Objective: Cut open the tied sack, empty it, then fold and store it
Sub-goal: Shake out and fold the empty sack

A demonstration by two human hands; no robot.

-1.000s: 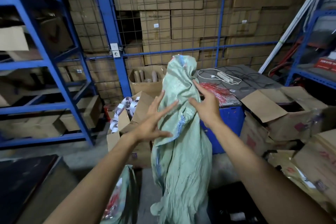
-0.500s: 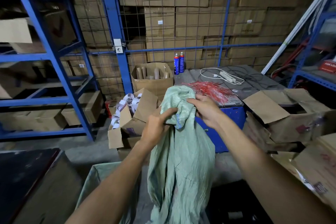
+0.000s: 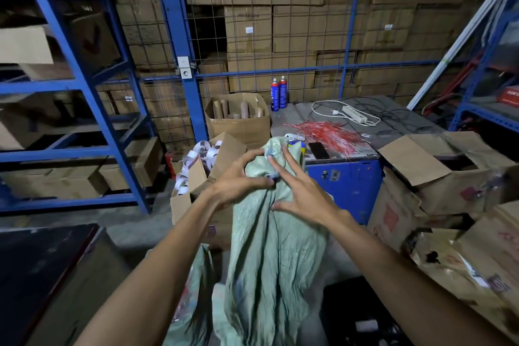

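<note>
Two hands, left hand [image 3: 238, 182] pinching, right hand [image 3: 302, 194] spread, on limp, crumpled pale-green sack [image 3: 269, 255], hanging.

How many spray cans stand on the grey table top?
2: the left spray can and the right spray can stand upright, side by side, at the table's far left corner. Others may be hidden.

Spray cans [image 3: 279, 93] stand behind the strings [image 3: 327, 133] on the table [image 3: 393, 132].
</note>
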